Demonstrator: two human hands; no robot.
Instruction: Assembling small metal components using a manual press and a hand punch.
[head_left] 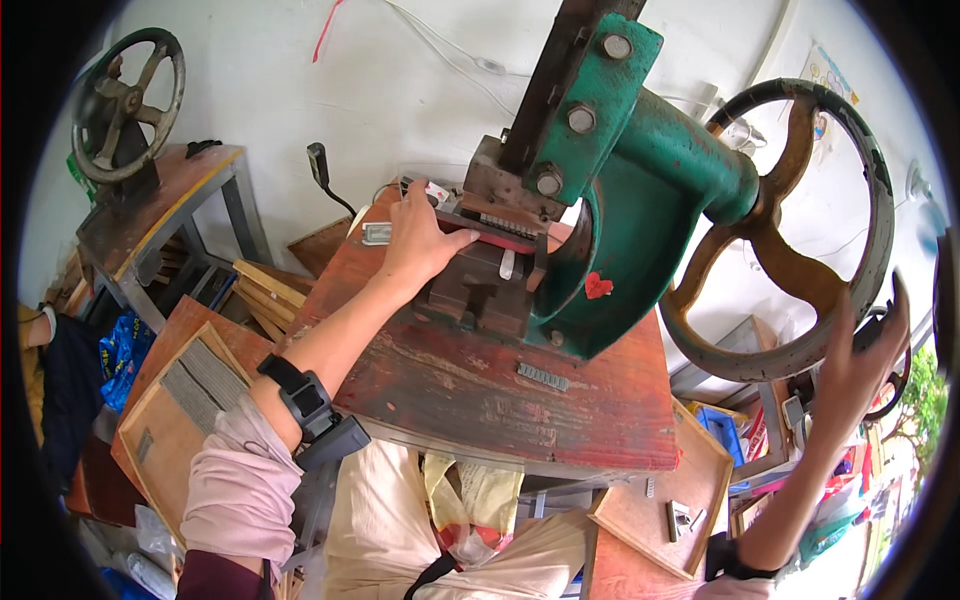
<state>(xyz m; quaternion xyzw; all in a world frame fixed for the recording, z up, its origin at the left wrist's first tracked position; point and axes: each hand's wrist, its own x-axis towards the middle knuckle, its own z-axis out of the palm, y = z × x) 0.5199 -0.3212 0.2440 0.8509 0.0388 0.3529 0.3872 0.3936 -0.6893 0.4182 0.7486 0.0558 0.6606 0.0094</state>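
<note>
A green hand press point(650, 215) stands on a worn red-brown wooden table point(440, 385). At its ram, my left hand point(415, 240) is closed on a dark red bar point(497, 236), the thumb along its near side; the fingertips are partly hidden. Small metal teeth show in a row just above the bar. Beneath lies the dark metal base block point(480, 295). My right hand point(865, 350), somewhat blurred, is open with fingers stretched beside the lower right rim of the press's large handwheel point(797, 262). I cannot tell whether it touches the rim.
A small ridged metal strip point(543, 376) lies on the table in front of the press. Wooden trays flank my legs: the left one point(165, 450) bears grey strips, the right one point(690, 470) small metal parts. Another wheeled press point(125, 105) stands far left. A person's arm point(38, 330) shows at the left edge.
</note>
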